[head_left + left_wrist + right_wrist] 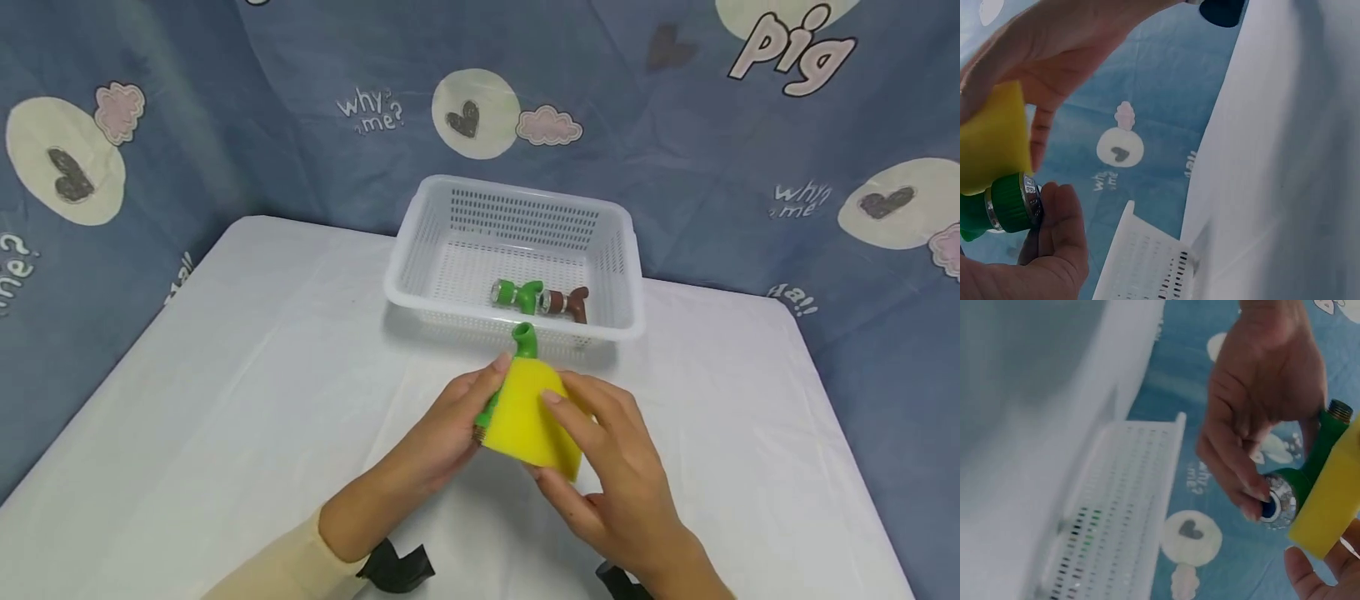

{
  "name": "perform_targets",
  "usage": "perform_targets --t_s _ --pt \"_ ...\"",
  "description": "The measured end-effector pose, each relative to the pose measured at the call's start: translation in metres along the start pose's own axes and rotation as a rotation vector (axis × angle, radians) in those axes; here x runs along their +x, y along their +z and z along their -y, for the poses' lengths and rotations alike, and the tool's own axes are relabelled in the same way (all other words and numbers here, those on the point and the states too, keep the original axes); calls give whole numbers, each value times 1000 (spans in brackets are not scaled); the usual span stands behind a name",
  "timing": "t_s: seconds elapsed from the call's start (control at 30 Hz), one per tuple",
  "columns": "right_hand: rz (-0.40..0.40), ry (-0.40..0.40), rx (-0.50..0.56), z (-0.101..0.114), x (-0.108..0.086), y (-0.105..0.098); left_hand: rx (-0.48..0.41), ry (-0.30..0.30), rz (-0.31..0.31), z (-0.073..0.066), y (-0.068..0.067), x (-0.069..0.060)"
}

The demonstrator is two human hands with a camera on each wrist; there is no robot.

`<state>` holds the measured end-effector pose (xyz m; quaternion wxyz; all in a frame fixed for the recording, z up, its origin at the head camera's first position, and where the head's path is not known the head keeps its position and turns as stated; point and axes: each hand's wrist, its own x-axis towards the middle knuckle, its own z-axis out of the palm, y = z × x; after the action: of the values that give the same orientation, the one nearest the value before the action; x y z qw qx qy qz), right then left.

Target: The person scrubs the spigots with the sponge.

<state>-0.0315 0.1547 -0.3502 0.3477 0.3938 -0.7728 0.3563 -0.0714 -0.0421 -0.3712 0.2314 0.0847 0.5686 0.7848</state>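
Note:
My left hand [450,417] grips a green plastic tap [526,340] above the table. Its curved spout points up and away, and its brass-coloured threaded end [1340,410] sticks out near the palm. In the left wrist view, fingers of that hand touch the tap's green-and-silver knob [1013,203]. A yellow sponge [528,412], rounded on one side, lies against the tap and covers much of it in the head view. The right hand [622,471] holds the sponge between thumb and fingers from the right.
Beyond the hands, a white perforated basket [525,190] stands on the white-covered table [247,375]. Inside it lie another green tap [528,295] and a brown tap [573,303], side by side near the front wall. A blue printed cloth [300,125] hangs behind the table.

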Motion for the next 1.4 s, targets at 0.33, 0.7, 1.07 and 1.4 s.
perform_targets --t_s 0.33,0.7,1.07,1.4 --pt "62 18 23 -1 6 -4 67 -3 5 -6 -5 -5" --pt "86 98 -34 -7 8 -14 71 6 34 -14 -4 -7" --pt "-6 145 -63 -13 5 -17 48 42 112 -13 -3 -6" --pt "29 71 -50 -3 3 -9 91 4 76 -10 -1 -8"
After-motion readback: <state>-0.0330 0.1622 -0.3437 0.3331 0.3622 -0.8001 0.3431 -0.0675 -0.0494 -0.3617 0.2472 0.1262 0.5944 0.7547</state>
